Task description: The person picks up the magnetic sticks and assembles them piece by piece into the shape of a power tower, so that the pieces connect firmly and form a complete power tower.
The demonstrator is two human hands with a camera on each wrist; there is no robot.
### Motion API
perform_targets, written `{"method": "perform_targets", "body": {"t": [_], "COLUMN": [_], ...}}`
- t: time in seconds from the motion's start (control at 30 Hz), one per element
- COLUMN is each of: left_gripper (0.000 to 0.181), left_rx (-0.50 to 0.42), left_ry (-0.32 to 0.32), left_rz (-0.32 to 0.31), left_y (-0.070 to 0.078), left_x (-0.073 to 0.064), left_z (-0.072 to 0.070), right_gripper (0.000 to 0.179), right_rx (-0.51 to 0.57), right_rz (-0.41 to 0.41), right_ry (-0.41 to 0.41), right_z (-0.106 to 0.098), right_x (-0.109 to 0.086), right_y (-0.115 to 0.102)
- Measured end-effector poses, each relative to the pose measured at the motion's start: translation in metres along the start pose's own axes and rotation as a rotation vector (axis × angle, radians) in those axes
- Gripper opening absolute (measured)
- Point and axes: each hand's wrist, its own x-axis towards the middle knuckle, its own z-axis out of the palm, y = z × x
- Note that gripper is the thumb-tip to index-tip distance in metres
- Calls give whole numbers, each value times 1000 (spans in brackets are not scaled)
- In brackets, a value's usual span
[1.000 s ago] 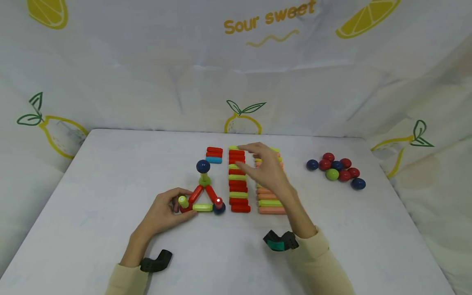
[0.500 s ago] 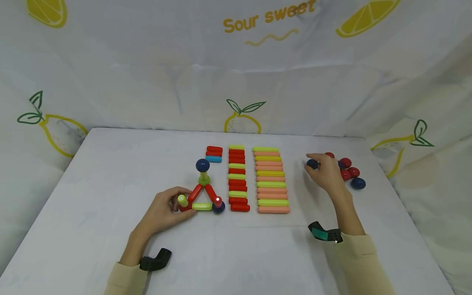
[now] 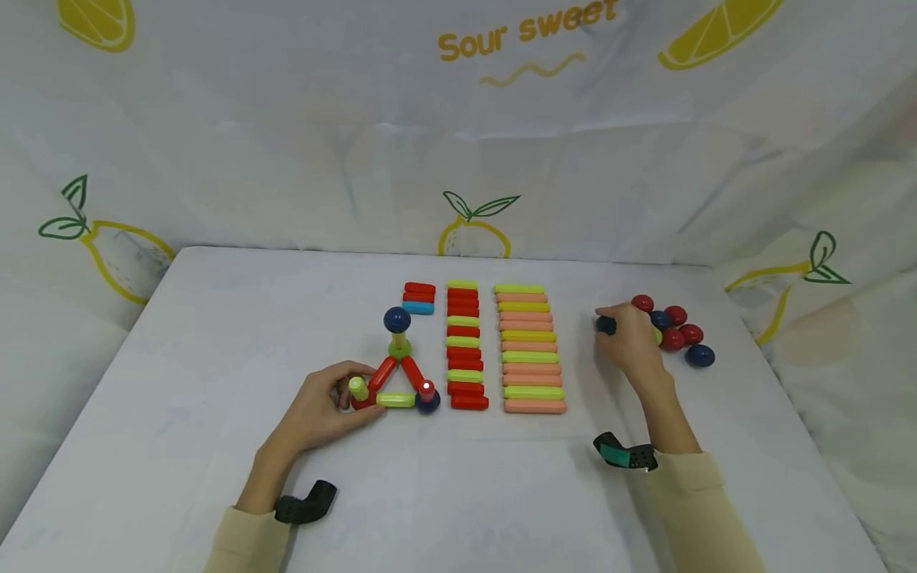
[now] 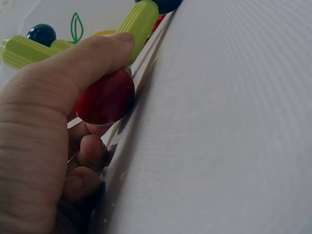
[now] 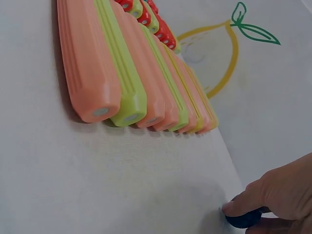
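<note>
A triangular frame of magnetic rods and balls lies on the table at centre left, with a red rod (image 3: 383, 372) and a light green rod (image 3: 396, 399) among its sides. Short rods stand up from its corners, and a dark blue ball (image 3: 397, 320) tops the rear one. My left hand (image 3: 320, 407) grips the front left corner, thumb on the green rod and fingers around the red ball (image 4: 108, 97). At the right, my right hand (image 3: 634, 341) pinches a dark blue ball (image 5: 243, 218) between thumb and fingers, low over the table.
Several long peach, green and yellow rods (image 3: 533, 369) lie in a column, beside a column of short red and green rods (image 3: 466, 353). Behind the frame lie two red rods and a blue rod (image 3: 418, 308). Loose balls (image 3: 672, 341) cluster right of my right hand.
My right hand has moved right from over the rod columns to the balls and has taken hold of a dark blue one. My left hand has stayed on the frame.
</note>
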Motion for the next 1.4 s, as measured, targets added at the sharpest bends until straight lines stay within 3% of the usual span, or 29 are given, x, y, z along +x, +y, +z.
{"method": "perform_targets", "body": {"t": [0.13, 0.2, 0.37, 0.5, 0.63, 0.8, 1.1, 1.4], "left_gripper": [47, 47, 47, 48, 48, 49, 49, 49], "left_rx": [-1, 1, 6, 8, 8, 10, 28, 23], "left_ry": [-4, -4, 2, -1, -4, -4, 12, 8], "left_rz": [-1, 1, 8, 5, -3, -2, 19, 40], "left_y": [1, 1, 1, 1, 2, 2, -1, -1], "left_x": [0, 1, 0, 1, 1, 1, 0, 1], "left_z": [1, 1, 0, 0, 0, 0, 1, 3], "right_gripper": [41, 41, 41, 37, 35, 32, 33, 31], "right_rx": [15, 56, 246, 382, 470, 501, 436, 388], "right_rz": [21, -12, -179, -316, -461, -581, -653, -649], "right_ry": [32, 85, 208, 229, 176, 60, -149, -195], "right_z": [-1, -3, -8, -10, -6, 4, 26, 39], "right_x": [-4, -7, -20, -33, -49, -67, -94, -101], "right_y": [0, -2, -24, -56, -89, -126, -168, -175]}}
